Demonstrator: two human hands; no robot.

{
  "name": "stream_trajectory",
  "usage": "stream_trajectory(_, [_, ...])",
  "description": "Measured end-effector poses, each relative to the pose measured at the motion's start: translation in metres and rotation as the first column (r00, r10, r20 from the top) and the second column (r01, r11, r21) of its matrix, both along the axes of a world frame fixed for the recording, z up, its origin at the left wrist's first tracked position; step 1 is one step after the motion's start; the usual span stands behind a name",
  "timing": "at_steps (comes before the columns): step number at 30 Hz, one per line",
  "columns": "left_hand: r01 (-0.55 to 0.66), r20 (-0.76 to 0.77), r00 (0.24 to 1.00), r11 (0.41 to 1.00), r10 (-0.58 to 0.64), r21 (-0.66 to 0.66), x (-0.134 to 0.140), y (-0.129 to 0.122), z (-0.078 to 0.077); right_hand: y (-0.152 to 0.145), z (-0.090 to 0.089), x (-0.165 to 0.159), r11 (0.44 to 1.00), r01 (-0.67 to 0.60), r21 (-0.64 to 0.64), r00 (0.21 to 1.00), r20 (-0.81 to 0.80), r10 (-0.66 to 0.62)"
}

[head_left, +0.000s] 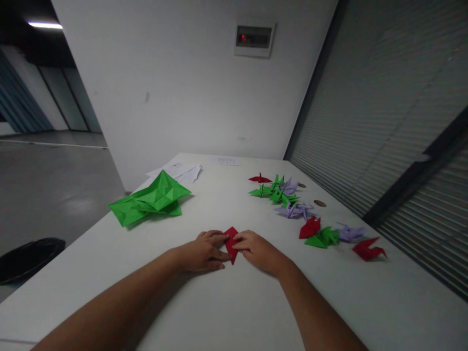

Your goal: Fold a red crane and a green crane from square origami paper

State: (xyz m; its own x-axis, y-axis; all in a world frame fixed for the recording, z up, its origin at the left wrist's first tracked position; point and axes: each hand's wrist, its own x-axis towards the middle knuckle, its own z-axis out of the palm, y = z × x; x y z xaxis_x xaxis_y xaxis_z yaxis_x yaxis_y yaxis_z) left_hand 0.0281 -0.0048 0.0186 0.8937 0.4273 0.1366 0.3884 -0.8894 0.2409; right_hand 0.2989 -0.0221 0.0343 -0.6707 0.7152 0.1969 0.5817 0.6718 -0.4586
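A small red folded paper (231, 242), kite-shaped with its points toward and away from me, lies flat on the white table (219, 302). My left hand (204, 251) holds it down from the left, fingers somewhat spread, one fingertip on its upper left part and another near its lower point. From the right, my right hand (258, 251) is closed on the paper's right edge, thumb and forefinger pressing close together on it. The fingers cover parts of both side edges, so the creases there are hidden.
Green folded paper sheets (157, 197) stand at the left, with white papers (183, 171) behind. Several paper cranes in green, purple and red (368, 249) lie along the right. A black-lined bin (32, 256) is on the floor left of the table. Blinds (383, 122) border the right.
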Motion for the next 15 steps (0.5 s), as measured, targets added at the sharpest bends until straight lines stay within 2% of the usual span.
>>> stream_trajectory(8, [0.033, 0.011, 0.999, 0.999, -0.033, -0.008, 0.0028, -0.0062, 0.0053, -0.0040, 0.0046, -0.0020, 1.000, -0.024, 0.019, 0.995, 0.095, 0.022])
stream_trajectory(15, [0.065, 0.072, 0.995, 0.998, -0.065, 0.010, 0.0070, -0.0096, 0.0101, -0.0017, -0.0033, 0.0004, 0.994, 0.077, 0.081, 0.970, 0.223, -0.094])
